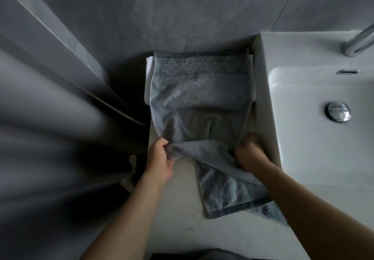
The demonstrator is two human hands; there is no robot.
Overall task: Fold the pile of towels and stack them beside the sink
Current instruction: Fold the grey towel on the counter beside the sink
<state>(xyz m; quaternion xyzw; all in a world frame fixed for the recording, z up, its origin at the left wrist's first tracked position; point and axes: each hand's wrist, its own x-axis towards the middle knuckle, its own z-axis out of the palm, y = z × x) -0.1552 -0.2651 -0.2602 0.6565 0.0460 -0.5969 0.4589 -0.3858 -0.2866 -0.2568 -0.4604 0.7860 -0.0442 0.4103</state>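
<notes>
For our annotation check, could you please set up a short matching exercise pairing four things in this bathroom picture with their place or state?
Column one:
1. grey towel
2. white towel
3. drain plug
4. left hand

Column two:
A. in the basin of the sink
B. gripping a bunched fold of cloth
C. peeking out beneath another towel, by the wall
D. half folded, patterned band at the far end, striped end hanging toward the person

Pairs: 1-D, 2-C, 3-A, 4-B
</notes>
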